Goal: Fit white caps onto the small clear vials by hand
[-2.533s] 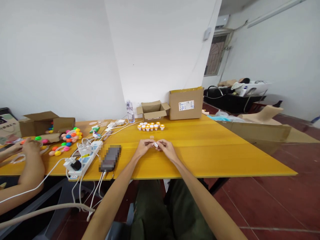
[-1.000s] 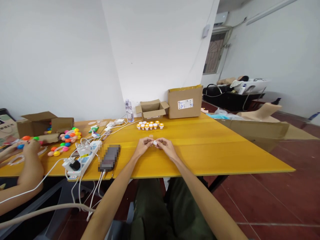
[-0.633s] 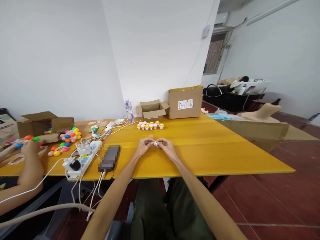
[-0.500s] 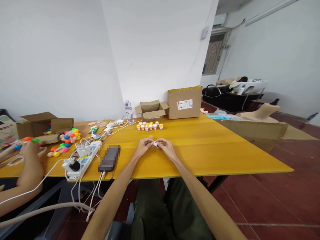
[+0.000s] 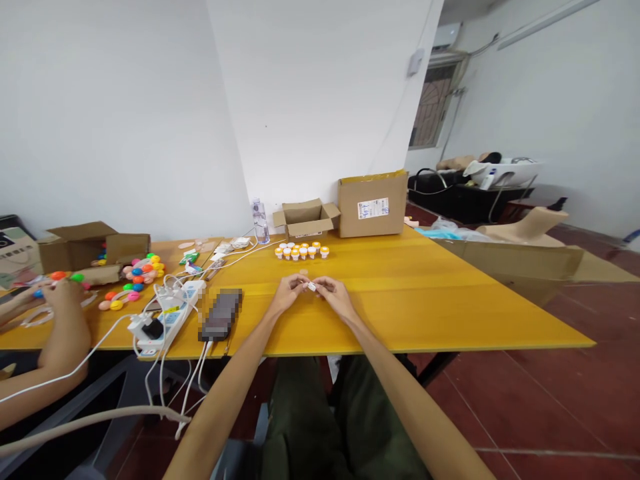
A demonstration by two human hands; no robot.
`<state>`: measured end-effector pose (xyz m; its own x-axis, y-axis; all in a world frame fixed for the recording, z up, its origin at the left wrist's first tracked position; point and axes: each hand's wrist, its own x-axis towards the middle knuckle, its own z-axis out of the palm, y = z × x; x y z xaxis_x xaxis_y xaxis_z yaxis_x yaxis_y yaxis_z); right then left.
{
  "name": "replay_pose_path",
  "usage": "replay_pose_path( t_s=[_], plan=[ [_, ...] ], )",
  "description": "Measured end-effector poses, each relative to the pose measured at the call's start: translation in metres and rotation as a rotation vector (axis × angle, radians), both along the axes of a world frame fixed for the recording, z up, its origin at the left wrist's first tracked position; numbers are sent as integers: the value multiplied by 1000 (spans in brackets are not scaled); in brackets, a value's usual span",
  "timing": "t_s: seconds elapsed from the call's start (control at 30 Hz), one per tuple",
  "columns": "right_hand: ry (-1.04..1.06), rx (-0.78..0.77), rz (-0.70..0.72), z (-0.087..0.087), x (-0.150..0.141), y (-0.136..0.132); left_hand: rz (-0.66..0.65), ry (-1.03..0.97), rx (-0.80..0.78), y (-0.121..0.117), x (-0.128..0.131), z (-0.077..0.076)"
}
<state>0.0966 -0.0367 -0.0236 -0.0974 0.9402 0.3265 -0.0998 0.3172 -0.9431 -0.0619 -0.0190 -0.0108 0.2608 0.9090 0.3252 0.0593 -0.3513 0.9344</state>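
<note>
Between the fingertips of both hands is a small white piece [image 5: 312,287] with dark marks, just above the table. My left hand [image 5: 289,292] pinches its left end, and my right hand [image 5: 337,297] grips it from the right. Fingers cover part of it, so its kind cannot be made out. Just beyond my fingertips lies a small pale disc [image 5: 303,271]. Farther back, several small yellow-and-white round-topped pieces [image 5: 303,253] stand grouped in rows.
Behind them are an open cardboard box [image 5: 295,227] and a taller carton [image 5: 373,207]. A water bottle [image 5: 260,223], phone [image 5: 221,315] and cabled power strip [image 5: 173,327] sit leftward. At far left, another person's hands [image 5: 63,293] handle colourful balls.
The white piece has turned slightly between my fingers. My hands stay in almost the same place, while the whole view has shifted a little.
</note>
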Motion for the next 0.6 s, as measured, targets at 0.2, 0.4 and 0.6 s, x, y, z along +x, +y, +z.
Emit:
replay_pose_path(
  t_s=[0.2,0.4,0.6],
  plan=[
    [-22,10,6,2,-1,-2,-16,-25,-27,1,0,-2],
    [-24,-17,-1,1,0,-1,-35,-43,-56,0,1,-2],
    [-14,-30,4,-1,0,1,-46,-42,-56,1,0,-2]
  ],
)
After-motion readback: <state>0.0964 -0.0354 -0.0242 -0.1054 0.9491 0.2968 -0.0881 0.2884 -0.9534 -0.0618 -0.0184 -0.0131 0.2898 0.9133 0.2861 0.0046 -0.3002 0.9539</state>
